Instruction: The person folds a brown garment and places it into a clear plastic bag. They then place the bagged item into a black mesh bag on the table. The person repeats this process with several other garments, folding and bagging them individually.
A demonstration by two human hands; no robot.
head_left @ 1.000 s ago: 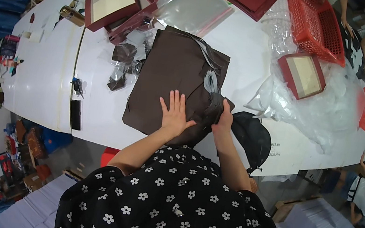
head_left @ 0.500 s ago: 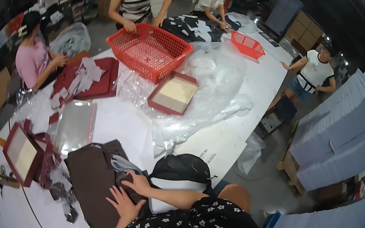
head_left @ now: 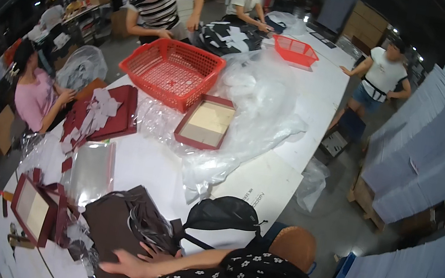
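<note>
Head view looks across a white table [head_left: 150, 160], with a stack of dark brown flat pieces [head_left: 109, 220] lying slantwise at its near edge, right in front of the wearer. The right hand [head_left: 126, 265] is slightly blurred and reaches across over the near part of the stack, fingers extended and clenched on nothing; whether it touches the surface cannot be told. Behind that forearm, the left hand [head_left: 157, 254] shows spread fingers beside the gathered dark and grey strips [head_left: 141, 222] along the stack's right side; its palm is hidden, so whether it grips anything cannot be told. A rounded black bag [head_left: 225, 214] lies just right of the strips. Left of the stack sits an open maroon box [head_left: 32, 209]; clear plastic sleeves [head_left: 92, 168] lie beyond. Farther off, a red basket [head_left: 182, 102] stands near a co-worker in a striped top [head_left: 158, 11].
</note>
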